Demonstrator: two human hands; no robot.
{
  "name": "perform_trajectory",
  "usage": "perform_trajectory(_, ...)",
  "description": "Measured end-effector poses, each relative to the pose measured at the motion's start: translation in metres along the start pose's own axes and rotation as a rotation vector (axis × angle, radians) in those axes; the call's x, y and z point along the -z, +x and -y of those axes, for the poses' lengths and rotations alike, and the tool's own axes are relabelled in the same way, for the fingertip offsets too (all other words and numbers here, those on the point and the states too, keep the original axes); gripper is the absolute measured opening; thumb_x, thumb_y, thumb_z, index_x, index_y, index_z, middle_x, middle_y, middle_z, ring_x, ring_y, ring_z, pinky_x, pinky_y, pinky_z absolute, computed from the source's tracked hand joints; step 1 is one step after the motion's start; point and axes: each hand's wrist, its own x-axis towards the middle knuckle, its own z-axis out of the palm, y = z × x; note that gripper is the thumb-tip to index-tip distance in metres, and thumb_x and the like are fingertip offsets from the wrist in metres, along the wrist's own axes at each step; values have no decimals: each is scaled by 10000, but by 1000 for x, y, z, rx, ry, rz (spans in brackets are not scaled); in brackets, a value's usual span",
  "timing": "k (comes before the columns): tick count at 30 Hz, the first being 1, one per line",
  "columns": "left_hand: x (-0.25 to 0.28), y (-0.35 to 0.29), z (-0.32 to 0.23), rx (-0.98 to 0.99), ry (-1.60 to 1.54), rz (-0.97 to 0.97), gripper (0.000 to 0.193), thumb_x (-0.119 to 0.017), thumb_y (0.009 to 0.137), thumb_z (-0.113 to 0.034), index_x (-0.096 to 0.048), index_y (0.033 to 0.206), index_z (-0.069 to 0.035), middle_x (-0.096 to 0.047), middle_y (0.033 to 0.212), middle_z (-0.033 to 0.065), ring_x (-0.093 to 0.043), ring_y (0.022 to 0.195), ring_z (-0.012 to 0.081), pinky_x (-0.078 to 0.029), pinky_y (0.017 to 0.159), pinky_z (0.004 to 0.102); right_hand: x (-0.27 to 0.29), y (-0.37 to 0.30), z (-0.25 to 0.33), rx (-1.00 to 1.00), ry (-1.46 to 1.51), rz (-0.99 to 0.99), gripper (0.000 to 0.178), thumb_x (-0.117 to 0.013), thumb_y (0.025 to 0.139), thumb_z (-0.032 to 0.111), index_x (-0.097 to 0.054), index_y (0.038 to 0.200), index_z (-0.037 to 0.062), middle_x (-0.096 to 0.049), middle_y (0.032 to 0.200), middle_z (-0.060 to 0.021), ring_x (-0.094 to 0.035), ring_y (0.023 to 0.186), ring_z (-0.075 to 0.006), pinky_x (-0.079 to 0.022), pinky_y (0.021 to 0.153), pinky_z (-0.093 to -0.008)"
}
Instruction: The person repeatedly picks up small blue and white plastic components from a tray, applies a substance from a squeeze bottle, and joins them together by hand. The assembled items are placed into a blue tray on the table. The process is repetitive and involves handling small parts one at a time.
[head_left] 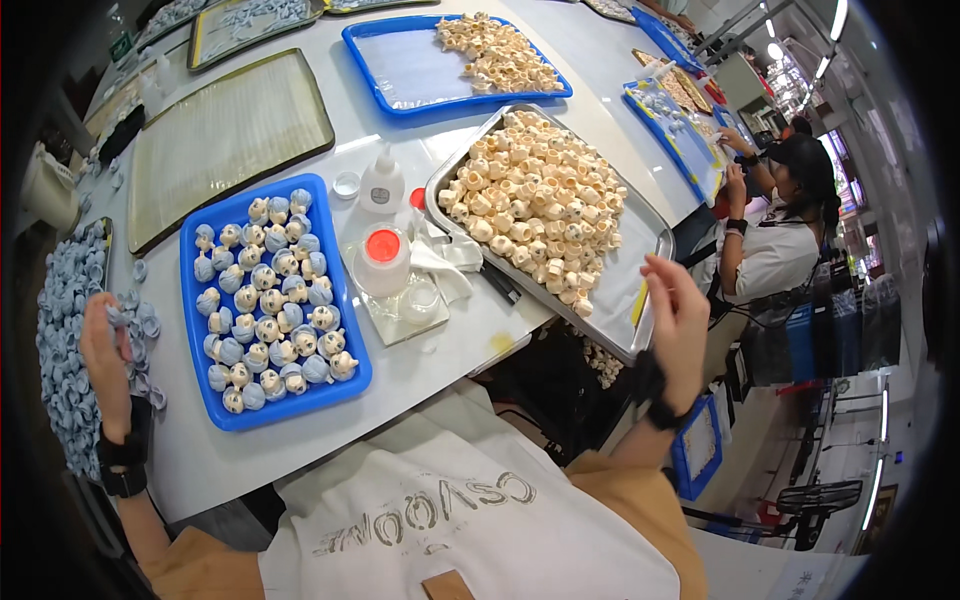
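Here, at a long white worktable (300, 440), a person's left hand (104, 352) rests against a heap of small pale-blue moulded caps (62, 330), fingers loosely curled around one of them at the heap's near edge, while the right hand (677, 322) hangs open, fingers slack and slightly apart, holding nothing, just beside the near corner of a large steel tray (650, 232) heaped with cream-coloured figurine heads (540, 200). Between the hands sits a blue plastic tray (196, 330) of assembled heads wearing blue caps (270, 300), laid in rough rows. Beside it stand a white squeeze bottle with a red lid (382, 255), a second white bottle (381, 182), a crumpled white cloth (440, 258) and a black pen-like tool (500, 282). Farther back lie a flat dark-rimmed tray (228, 135) and another blue tray (420, 65) with more cream pieces. A seated co-worker in a white shirt (775, 250) works at the table's right end.
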Motion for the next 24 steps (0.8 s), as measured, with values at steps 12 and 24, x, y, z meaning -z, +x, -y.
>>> perform_trajectory(12, -61, -113, -76, 978, -1547, 434, 282, -343, 948, -341, -498, 941, -105, -442, 641, 39, -402, 428, 129, -313, 377, 249, -26, 84, -104, 59, -173, 492, 149, -647, 755, 70, -562, 858, 4, -578, 715, -33, -540, 636, -94, -433, 576, -238)
perform_trajectory(24, -78, -121, -74, 697, -1160, 461, 355, -486, 890, -275, -475, 1182, -73, -561, 894, 110, -483, 536, 104, -361, 418, 212, 10, 57, -59, 159, -245, 324, 244, -619, 752, 38, -586, 985, -26, -513, 779, -30, -494, 675, -113, -396, 609, -238)
